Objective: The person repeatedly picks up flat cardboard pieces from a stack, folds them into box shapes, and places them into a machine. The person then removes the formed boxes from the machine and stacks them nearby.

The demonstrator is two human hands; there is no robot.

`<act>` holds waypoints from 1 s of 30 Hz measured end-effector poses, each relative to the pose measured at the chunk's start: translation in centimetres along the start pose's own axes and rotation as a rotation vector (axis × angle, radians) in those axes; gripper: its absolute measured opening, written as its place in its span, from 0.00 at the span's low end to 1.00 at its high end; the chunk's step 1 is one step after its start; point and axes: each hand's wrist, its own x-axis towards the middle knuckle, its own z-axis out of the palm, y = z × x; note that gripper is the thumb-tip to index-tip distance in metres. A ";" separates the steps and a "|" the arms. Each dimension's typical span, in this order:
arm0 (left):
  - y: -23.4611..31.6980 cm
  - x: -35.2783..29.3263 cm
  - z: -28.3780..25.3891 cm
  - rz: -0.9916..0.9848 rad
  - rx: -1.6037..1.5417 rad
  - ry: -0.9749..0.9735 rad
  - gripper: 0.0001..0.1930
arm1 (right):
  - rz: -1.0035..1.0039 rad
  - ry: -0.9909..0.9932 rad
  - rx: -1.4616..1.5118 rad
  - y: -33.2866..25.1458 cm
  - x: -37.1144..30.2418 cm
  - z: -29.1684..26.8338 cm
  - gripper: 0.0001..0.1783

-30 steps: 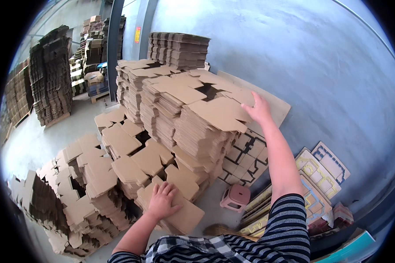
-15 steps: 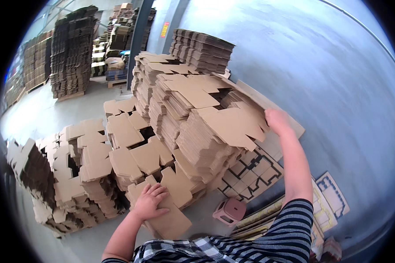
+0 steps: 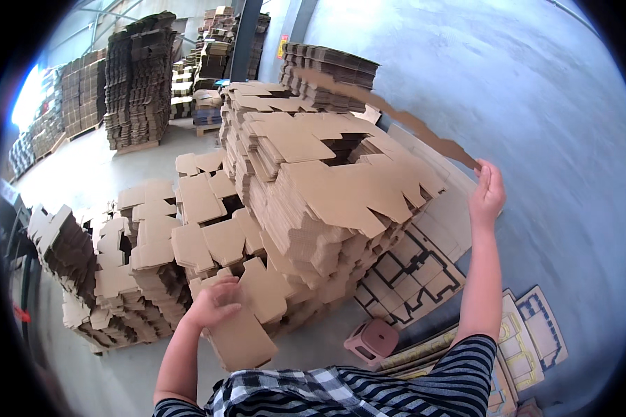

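Observation:
Raised at the right, my right hand (image 3: 487, 194) pinches one end of a flat die-cut cardboard blank (image 3: 424, 132). The blank is seen nearly edge-on, its far part stretching left over the tall stack. Below it, a similar blank (image 3: 355, 191) tops that stack of cardboard blanks (image 3: 295, 229), with notched flaps toward me. My left hand (image 3: 214, 304) is just over a cardboard blank (image 3: 242, 339) on the low near stack. Its fingers are slightly blurred, with the thumb apart, and nothing shows in it. Whether it touches the cardboard I cannot tell.
More low stacks (image 3: 153, 240) stand to the left. A darker stack (image 3: 330, 73) rises behind, against the grey-blue wall (image 3: 466, 62). A pink stool (image 3: 373, 340) and black-lined die boards (image 3: 410, 278) are at the near right. Tall cardboard piles (image 3: 139, 83) and a steel post (image 3: 245, 42) stand farther back.
My right hand has risen and moved right, lifting the blank off the tall stack. My left hand has shifted slightly left and its fingers have drawn in. The view has turned a little.

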 end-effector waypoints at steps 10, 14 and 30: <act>8.4 4.4 -2.3 0.121 -0.485 0.400 0.25 | 0.350 0.102 0.742 7.2 -4.7 1.1 0.11; 11.4 6.2 -1.5 0.213 -0.508 0.320 0.31 | 0.406 0.219 0.823 9.3 -5.4 2.1 0.11; 10.6 6.9 1.1 0.188 -0.227 0.217 0.34 | 0.368 0.104 0.697 9.1 -3.6 5.7 0.10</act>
